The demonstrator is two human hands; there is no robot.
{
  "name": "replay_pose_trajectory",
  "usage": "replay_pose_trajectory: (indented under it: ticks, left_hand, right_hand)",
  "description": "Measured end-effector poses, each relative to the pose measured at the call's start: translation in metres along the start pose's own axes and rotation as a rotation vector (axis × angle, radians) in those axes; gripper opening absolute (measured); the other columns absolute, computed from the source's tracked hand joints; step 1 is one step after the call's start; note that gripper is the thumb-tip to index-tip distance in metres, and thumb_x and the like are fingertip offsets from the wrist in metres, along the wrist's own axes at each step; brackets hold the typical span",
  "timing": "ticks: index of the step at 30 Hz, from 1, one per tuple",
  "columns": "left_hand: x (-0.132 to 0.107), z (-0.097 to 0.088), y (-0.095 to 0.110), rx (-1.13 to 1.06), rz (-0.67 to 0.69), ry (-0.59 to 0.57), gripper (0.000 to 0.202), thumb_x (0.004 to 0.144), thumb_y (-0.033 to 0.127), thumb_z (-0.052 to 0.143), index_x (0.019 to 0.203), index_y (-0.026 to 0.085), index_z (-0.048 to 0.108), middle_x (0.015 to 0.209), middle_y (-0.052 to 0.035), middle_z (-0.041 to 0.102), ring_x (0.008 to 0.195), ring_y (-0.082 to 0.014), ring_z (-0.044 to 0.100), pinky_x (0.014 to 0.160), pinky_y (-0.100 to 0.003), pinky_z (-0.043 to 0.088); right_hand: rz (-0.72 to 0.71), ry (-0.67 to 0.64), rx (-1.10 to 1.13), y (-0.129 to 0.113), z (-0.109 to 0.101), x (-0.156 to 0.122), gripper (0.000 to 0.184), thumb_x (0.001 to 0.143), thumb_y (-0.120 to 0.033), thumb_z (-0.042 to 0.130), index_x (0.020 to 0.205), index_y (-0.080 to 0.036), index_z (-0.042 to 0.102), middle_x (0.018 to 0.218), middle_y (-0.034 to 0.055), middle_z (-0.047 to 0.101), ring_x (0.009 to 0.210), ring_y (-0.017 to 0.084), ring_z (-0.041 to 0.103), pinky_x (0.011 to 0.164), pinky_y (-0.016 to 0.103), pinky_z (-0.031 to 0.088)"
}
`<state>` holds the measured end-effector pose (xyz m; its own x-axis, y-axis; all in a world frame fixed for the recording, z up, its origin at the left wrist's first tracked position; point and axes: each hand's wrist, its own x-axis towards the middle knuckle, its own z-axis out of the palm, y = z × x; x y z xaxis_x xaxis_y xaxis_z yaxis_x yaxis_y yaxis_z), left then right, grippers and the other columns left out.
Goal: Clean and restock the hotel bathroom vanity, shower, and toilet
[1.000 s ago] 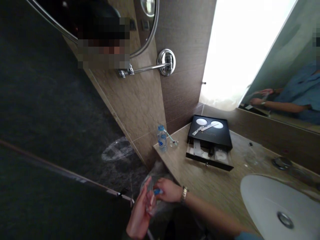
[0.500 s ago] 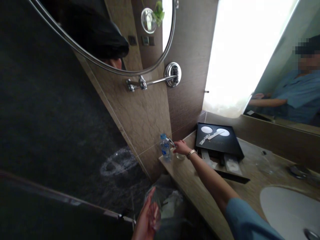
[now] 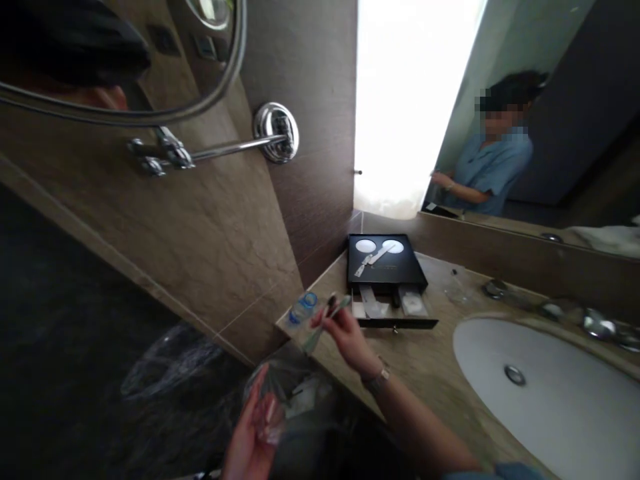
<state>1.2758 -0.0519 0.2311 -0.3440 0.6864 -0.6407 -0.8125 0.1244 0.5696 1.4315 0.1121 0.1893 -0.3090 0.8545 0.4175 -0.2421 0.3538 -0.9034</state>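
Observation:
My left hand (image 3: 255,420) is closed on the rim of a clear plastic bag (image 3: 280,377), low in front of the counter. Crumpled whitish scraps (image 3: 304,397) show inside the bag. My right hand (image 3: 345,337), with a bracelet at the wrist, pinches a slim pale green stick (image 3: 313,339) that resembles a toothbrush. A small dark-tipped piece (image 3: 331,301) shows at the same fingers, too blurred to name. Just left of that hand is a clear bottle (image 3: 299,312) with a blue top, at the counter's corner.
On the stone counter (image 3: 410,360) sits a black box (image 3: 387,270) with its drawer (image 3: 400,324) pulled out, holding packets. A white basin (image 3: 545,420) lies to the right. From the wall at upper left juts a round mirror on a chrome arm (image 3: 230,150).
My right hand has come back from beside the bottle towards the bag, carrying the pale green stick. My left hand keeps the bag. The view has swung right.

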Motion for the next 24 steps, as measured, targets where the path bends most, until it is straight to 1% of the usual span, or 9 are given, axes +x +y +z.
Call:
replay_pose_trajectory:
  ticks: [2, 4, 7, 9, 11, 13, 16, 21, 24]
  left_hand:
    - [0.007, 0.01, 0.004, 0.02, 0.02, -0.033, 0.037, 0.101, 0.016, 0.046, 0.13, 0.028, 0.066, 0.061, 0.0064, 0.04, 0.038, -0.004, 0.039, 0.035, -0.012, 0.029]
    - [0.02, 0.019, 0.007, 0.038, 0.033, -0.068, 0.037, 0.101, 0.014, 0.045, 0.129, 0.027, 0.066, 0.06, 0.0066, 0.041, 0.038, -0.0045, 0.041, 0.034, -0.012, 0.031]
    - [0.049, 0.031, 0.008, 0.074, 0.039, -0.085, 0.036, 0.102, 0.013, 0.042, 0.128, 0.026, 0.063, 0.057, 0.0073, 0.041, 0.038, -0.0056, 0.041, 0.034, -0.012, 0.031]
    - [0.068, 0.037, 0.008, 0.089, 0.033, -0.083, 0.035, 0.103, 0.011, 0.039, 0.127, 0.024, 0.061, 0.057, 0.0075, 0.041, 0.037, -0.0056, 0.041, 0.034, -0.011, 0.03]
    - [0.082, 0.042, 0.006, 0.093, 0.017, -0.1, 0.034, 0.103, 0.012, 0.037, 0.127, 0.024, 0.06, 0.055, 0.0082, 0.039, 0.036, -0.0053, 0.039, 0.033, -0.01, 0.028]
    - [0.087, 0.046, 0.003, 0.092, 0.002, -0.139, 0.034, 0.104, 0.014, 0.037, 0.128, 0.025, 0.059, 0.054, 0.0088, 0.038, 0.034, -0.0048, 0.037, 0.033, -0.01, 0.028]
    - [0.085, 0.049, -0.001, 0.09, 0.002, -0.182, 0.036, 0.105, 0.016, 0.038, 0.135, 0.026, 0.057, 0.053, 0.009, 0.039, 0.033, -0.0046, 0.038, 0.032, -0.01, 0.028]
    - [0.078, 0.044, -0.003, 0.095, 0.001, -0.158, 0.043, 0.105, 0.013, 0.038, 0.142, 0.028, 0.053, 0.052, 0.0095, 0.04, 0.032, -0.0051, 0.038, 0.032, -0.01, 0.029]
    - [0.075, 0.036, -0.006, 0.08, -0.015, -0.14, 0.038, 0.104, 0.013, 0.04, 0.132, 0.029, 0.06, 0.052, 0.0091, 0.04, 0.032, -0.005, 0.038, 0.031, -0.01, 0.028]
  right_hand:
    - [-0.016, -0.053, -0.193, 0.012, 0.017, -0.019, 0.038, 0.088, -0.037, 0.068, 0.119, -0.025, 0.05, 0.12, 0.0098, 0.06, 0.116, 0.026, 0.06, 0.107, 0.047, 0.05]
    - [-0.037, 0.013, -0.378, 0.026, 0.026, -0.019, 0.066, 0.079, -0.03, 0.077, 0.136, -0.023, 0.044, 0.136, 0.014, 0.051, 0.13, 0.03, 0.049, 0.117, 0.052, 0.041]
    - [-0.028, 0.054, -0.471, 0.043, 0.03, 0.007, 0.099, 0.073, -0.027, 0.084, 0.154, -0.021, 0.027, 0.152, 0.0185, 0.038, 0.144, 0.033, 0.036, 0.124, 0.055, 0.03]
    - [-0.007, 0.065, -0.496, 0.048, 0.032, 0.033, 0.11, 0.072, -0.027, 0.086, 0.159, -0.019, 0.02, 0.158, 0.0205, 0.032, 0.149, 0.034, 0.03, 0.126, 0.055, 0.026]
    - [0.037, 0.083, -0.506, 0.05, 0.033, 0.058, 0.105, 0.074, -0.025, 0.084, 0.158, -0.015, 0.022, 0.158, 0.0214, 0.035, 0.149, 0.032, 0.033, 0.126, 0.051, 0.028]
    - [0.104, 0.052, -0.481, 0.051, 0.035, 0.079, 0.097, 0.077, -0.023, 0.081, 0.157, -0.014, 0.026, 0.152, 0.0197, 0.047, 0.143, 0.029, 0.044, 0.122, 0.046, 0.036]
    - [0.219, -0.064, -0.459, 0.052, 0.039, 0.102, 0.103, 0.078, -0.026, 0.081, 0.16, -0.014, 0.02, 0.142, 0.0166, 0.059, 0.13, 0.027, 0.059, 0.111, 0.04, 0.048]
    - [0.359, -0.24, -0.748, 0.049, 0.042, 0.126, 0.113, 0.079, -0.047, 0.081, 0.161, -0.008, 0.014, 0.133, 0.0237, 0.065, 0.121, 0.036, 0.066, 0.097, 0.045, 0.055]
    - [0.36, -0.237, -0.899, 0.04, 0.034, 0.133, 0.101, 0.087, -0.06, 0.068, 0.158, -0.006, 0.02, 0.128, 0.0244, 0.068, 0.115, 0.035, 0.068, 0.091, 0.043, 0.056]
